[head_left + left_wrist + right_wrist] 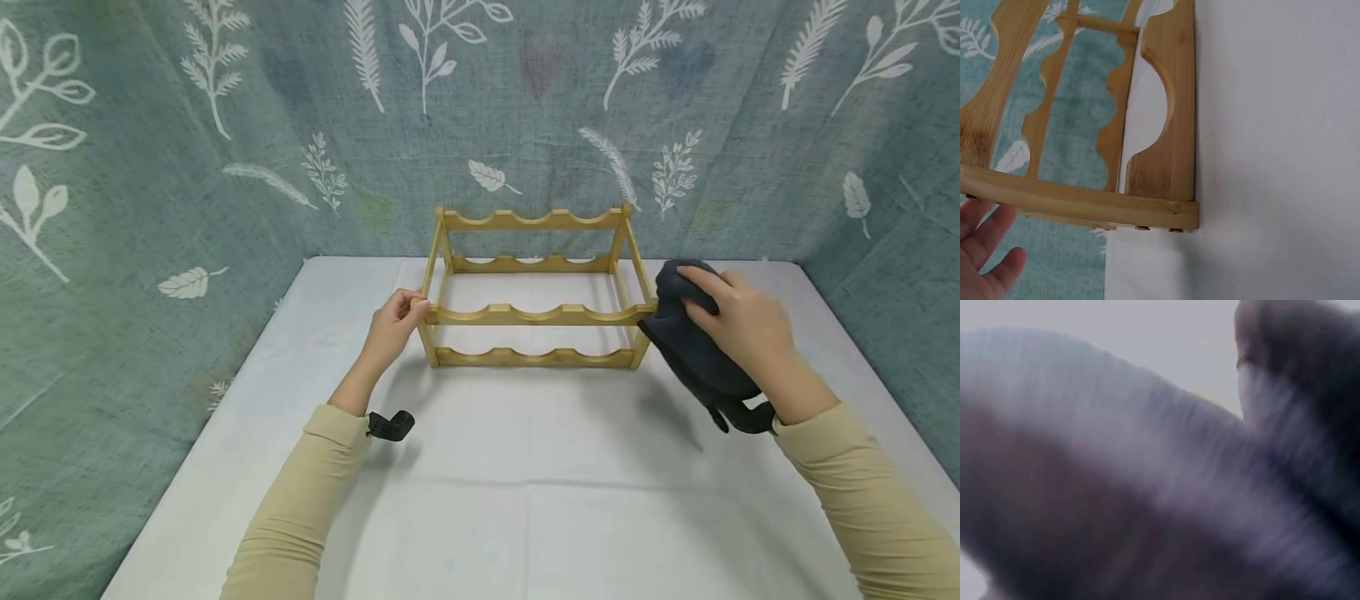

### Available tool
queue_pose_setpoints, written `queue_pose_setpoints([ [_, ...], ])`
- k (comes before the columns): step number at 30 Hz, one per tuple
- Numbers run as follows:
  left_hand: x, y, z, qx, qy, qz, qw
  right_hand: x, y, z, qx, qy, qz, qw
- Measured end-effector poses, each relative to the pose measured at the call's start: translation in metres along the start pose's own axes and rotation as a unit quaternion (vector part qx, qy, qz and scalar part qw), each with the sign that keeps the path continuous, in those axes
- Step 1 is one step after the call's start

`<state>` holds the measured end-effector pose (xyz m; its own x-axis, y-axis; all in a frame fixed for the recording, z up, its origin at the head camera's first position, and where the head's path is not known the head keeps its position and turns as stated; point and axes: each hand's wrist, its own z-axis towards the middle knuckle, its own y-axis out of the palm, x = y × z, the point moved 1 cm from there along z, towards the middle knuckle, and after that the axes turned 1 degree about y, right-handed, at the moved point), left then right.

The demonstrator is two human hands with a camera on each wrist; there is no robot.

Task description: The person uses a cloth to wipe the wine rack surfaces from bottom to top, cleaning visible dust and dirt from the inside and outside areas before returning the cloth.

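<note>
A two-tier wooden wine rack (525, 315) with scalloped rails stands on the white-covered table. My left hand (397, 321) holds its left front corner at the upper rail. In the left wrist view, the left fingers (997, 228) lie along the side bar of the rack (1085, 199). My right hand (742, 325) grips a dark cloth (693, 346), which hangs down in folds. Part of the cloth is against the right front corner of the rack and hides it. Blurred dark fabric (1147, 462) fills most of the right wrist view.
A white cloth (480, 500) with fold creases covers the table. Green-grey leaf-patterned curtains (525, 125) hang behind the rack and along both sides. Black wrist camera mounts (392, 426) are on both wrists.
</note>
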<state>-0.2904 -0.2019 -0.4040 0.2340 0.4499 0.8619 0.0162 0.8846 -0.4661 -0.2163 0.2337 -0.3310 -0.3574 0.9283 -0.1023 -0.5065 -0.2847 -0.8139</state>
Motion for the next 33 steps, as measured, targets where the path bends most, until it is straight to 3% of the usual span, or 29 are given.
queue_pose_setpoints([
  [4, 0.001, -0.003, 0.001, -0.001, -0.004, 0.017, 0.9998, 0.014, -0.005, -0.001, 0.034, 0.001, -0.021, 0.9992],
  [7, 0.001, -0.003, 0.001, -0.004, -0.006, 0.016, 0.9998, 0.021, -0.002, -0.003, 0.027, -0.005, -0.026, 0.9993],
  [13, 0.000, -0.002, 0.001, -0.010, -0.011, -0.002, 0.9999, 0.026, 0.017, -0.006, -0.031, -0.054, -0.010, 0.9980],
  [20, -0.002, -0.002, 0.003, -0.022, -0.009, -0.021, 0.9995, 0.028, 0.030, -0.009, -0.100, -0.065, 0.051, 0.9916],
  [27, 0.002, -0.015, 0.007, -0.030, -0.019, -0.056, 0.9978, 0.022, 0.035, -0.010, -0.140, -0.083, 0.148, 0.9755],
  [33, 0.012, -0.030, 0.004, -0.025, -0.032, -0.045, 0.9982, 0.009, 0.039, -0.011, -0.181, -0.090, 0.187, 0.9614],
])
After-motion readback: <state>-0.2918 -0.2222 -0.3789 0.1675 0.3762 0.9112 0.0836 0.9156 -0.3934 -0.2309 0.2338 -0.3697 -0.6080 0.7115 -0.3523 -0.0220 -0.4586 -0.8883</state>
